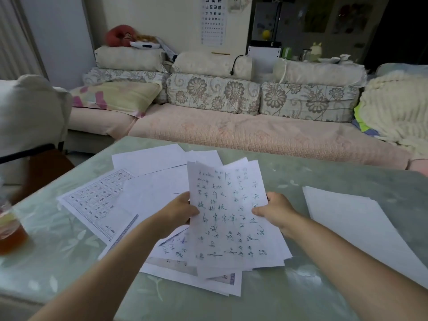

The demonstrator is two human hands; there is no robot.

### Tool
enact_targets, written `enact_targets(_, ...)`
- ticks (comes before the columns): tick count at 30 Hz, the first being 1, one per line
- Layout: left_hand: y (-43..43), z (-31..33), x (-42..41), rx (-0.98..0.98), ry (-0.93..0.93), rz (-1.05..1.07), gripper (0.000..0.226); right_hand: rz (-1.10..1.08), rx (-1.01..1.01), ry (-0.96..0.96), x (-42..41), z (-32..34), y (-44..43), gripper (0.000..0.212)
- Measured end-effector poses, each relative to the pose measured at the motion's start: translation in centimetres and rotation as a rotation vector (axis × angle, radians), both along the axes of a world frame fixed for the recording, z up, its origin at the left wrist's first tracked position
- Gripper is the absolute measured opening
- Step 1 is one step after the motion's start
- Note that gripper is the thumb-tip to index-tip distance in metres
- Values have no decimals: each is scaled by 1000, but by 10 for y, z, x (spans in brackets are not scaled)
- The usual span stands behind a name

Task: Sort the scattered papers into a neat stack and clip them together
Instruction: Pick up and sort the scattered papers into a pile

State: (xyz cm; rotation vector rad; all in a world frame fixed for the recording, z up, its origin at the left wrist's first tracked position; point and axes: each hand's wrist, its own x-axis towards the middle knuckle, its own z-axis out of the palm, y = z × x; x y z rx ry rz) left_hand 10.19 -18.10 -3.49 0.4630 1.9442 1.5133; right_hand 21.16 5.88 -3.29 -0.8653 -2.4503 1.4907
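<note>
White handwritten sheets (228, 218) are raised above the green surface (301, 295), the left hand (179, 209) and right hand (275, 210) each with a pinching grip on a side edge, probably to square them, while other papers (143, 193) lie fanned beneath.

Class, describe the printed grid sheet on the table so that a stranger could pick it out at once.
Find the pale green table before the sofa. At the left edge of its scattered papers, left of the left hand, lies the grid sheet. Unlike the blank sheets nearby and the handwritten sheets that hand holds, it bears printed rows of small boxes.
</note>
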Motion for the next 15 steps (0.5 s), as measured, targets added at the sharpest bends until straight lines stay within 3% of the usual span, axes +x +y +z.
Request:
enact_targets(2,-3,-1,-4,-204,256,63,34,-38,16,-38,0,-3,0,17)
enact_targets(5,-20,-13,-24,-723,827,48,74,-121,52,-75,-1,-7,5,12)
enact_targets(7,-28,-20,-31,-922,827,-103,110,-158,68,-94,-1,-8,7,9)
enact_targets(9,-31,-27,-32,-960,722,-183,119,-168,88,-105,-2,-10,9,9)
enact_targets(12,-29,-29,-26,-879,819,-141,96,-166,112,-127,-3,-11,10,4)
enact_targets(15,-26,-26,-20,-898,1053,-80,45,-157,103,-148,-3,-12,10,13)
